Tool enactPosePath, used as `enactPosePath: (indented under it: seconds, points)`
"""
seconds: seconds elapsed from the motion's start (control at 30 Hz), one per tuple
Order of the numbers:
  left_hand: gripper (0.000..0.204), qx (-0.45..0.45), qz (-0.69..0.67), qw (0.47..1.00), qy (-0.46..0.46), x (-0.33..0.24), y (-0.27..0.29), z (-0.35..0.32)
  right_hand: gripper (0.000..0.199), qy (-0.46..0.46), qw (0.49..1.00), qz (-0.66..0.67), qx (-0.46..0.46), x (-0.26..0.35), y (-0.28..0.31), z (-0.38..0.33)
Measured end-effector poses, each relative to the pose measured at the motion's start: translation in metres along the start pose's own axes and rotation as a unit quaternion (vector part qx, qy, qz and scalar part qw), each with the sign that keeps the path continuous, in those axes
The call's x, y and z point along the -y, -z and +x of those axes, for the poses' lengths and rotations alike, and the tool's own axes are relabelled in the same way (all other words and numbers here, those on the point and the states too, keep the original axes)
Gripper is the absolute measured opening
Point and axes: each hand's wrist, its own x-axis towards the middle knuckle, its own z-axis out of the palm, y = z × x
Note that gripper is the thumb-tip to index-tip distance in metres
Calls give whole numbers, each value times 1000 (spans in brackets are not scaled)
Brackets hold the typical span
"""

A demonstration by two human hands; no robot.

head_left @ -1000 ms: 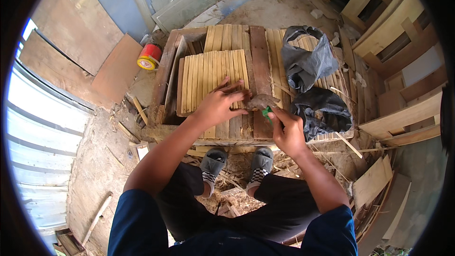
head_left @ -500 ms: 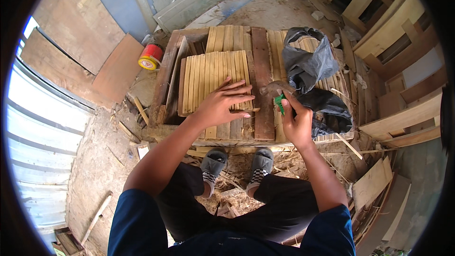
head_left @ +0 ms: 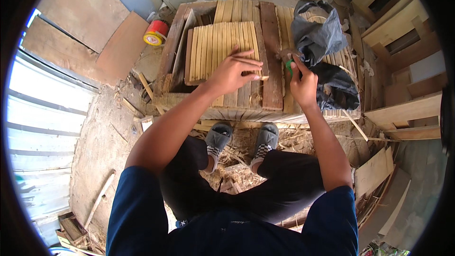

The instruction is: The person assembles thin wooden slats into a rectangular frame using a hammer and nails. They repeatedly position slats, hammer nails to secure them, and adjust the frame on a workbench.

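Note:
My left hand (head_left: pixel 232 73) rests with its fingers stretched apart on a panel of narrow wooden slats (head_left: pixel 204 52), near its right edge. The panel lies tilted on a low wooden box-like bench (head_left: pixel 163 99). In my right hand (head_left: pixel 304 85) is a hammer (head_left: pixel 288 55), gripped close to its brownish metal head, with a green part showing at the fingers. Beneath the hammer runs a dark reddish-brown board (head_left: pixel 272 87), just right of the panel. Most of the hammer's handle is hidden by my hand.
Dark plastic bags (head_left: pixel 318 33) lie on the bench's right side. A red and yellow can (head_left: pixel 155 32) stands beyond its left edge. Wood scraps and shavings (head_left: pixel 232 161) litter the floor around my sandals (head_left: pixel 219 137). Wooden frames (head_left: pixel 403 109) stand along the right.
The whole view has shifted, so bench and hands sit higher in the picture. My right hand with the hammer has moved slightly away from the panel; my left hand stays on it.

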Motion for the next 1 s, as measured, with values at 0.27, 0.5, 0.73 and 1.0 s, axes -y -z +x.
enactPosePath:
  seconds: [0.27,0.5,0.73,1.0]
  points:
    - [26,-4,-10,1000,27,-4,-1,2,27,21,1000,-16,-11,4,-2,0]
    - [5,-19,-4,999,31,-3,-9,4,27,21,999,-13,-22,2,-6,-1]
    - [8,8,52,998,-28,-1,-2,12,27,-8,999,-32,-12,2,-7,0]
    - [19,-67,109,987,-97,3,-16,5,28,20,999,-33,-35,-1,-11,-2]
